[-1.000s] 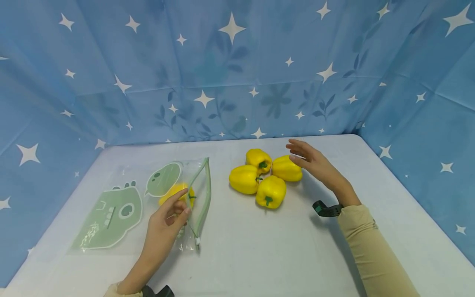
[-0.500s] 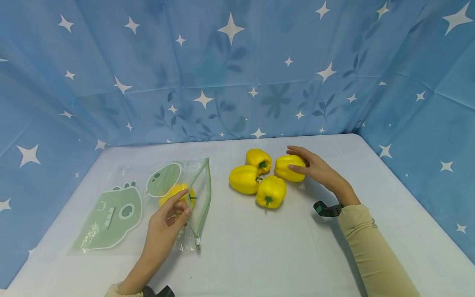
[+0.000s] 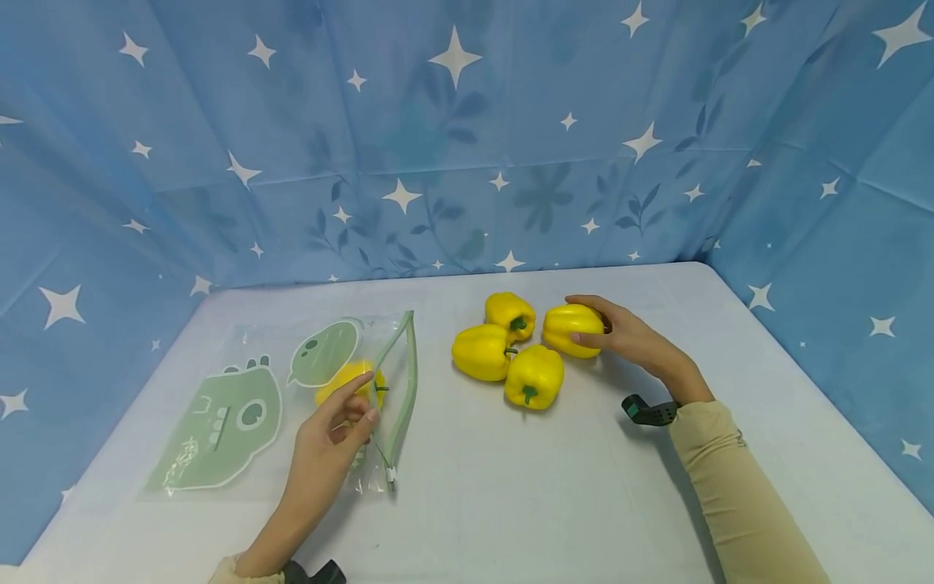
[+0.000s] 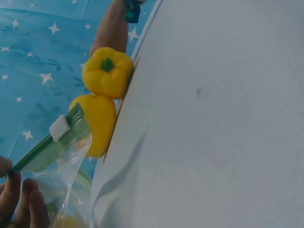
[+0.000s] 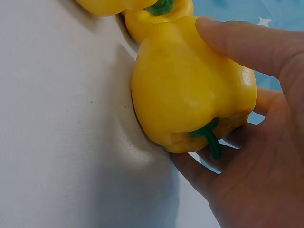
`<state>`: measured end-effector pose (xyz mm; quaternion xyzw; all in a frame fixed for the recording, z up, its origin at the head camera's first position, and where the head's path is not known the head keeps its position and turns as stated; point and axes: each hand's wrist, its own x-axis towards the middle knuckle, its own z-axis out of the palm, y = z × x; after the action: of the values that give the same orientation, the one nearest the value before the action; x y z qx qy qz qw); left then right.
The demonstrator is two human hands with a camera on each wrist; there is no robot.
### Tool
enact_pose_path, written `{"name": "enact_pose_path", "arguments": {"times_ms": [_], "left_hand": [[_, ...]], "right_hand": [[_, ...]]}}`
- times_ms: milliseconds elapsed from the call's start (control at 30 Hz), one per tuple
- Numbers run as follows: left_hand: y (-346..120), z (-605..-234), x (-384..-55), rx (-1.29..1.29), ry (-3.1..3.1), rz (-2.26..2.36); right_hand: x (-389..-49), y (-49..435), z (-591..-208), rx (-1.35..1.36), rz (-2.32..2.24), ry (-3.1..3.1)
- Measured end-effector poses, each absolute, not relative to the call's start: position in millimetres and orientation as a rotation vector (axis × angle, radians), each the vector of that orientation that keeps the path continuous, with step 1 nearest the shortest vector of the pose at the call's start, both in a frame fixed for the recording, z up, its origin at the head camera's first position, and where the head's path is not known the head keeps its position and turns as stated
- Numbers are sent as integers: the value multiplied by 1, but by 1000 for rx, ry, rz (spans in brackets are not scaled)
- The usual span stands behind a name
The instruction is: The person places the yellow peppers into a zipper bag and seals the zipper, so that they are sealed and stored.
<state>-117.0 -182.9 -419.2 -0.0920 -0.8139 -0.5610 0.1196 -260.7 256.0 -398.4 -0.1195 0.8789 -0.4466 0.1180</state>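
Note:
My left hand point(image 3: 324, 454) pinches the open edge of a clear zip bag point(image 3: 251, 454) with green cartoon prints. One yellow bell pepper point(image 3: 336, 380) lies inside the bag, partly behind the hand. In the left wrist view, fingertips point(image 4: 12, 190) hold the green zip strip, whose white slider point(image 4: 59, 128) shows at one end. My right hand point(image 3: 635, 345) grips another yellow bell pepper point(image 3: 569, 328) at the right of the group. Its thumb point(image 5: 247, 45) lies along one side in the right wrist view, the other fingers round the far side, and the green stem point(image 5: 211, 137) faces the palm.
Three more yellow bell peppers stand together on the white table point(image 3: 511, 503): a back one point(image 3: 503, 312), a left one point(image 3: 477, 354) and a front one point(image 3: 534, 373). A blue star-patterned curtain point(image 3: 438, 146) hangs behind the table and along its sides.
The right hand has lowered onto the right-hand pepper and closed its fingers round it. That pepper has shifted slightly right, away from the others. The left hand stays at the bag's edge.

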Motion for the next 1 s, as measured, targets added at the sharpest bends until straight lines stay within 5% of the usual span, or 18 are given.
{"name": "enact_pose_path", "arguments": {"times_ms": [1000], "left_hand": [[-183,-416,-117,-267,-2356,-1655]], "right_hand": [[-257,255,-385,-369,-1353,2604]]}}
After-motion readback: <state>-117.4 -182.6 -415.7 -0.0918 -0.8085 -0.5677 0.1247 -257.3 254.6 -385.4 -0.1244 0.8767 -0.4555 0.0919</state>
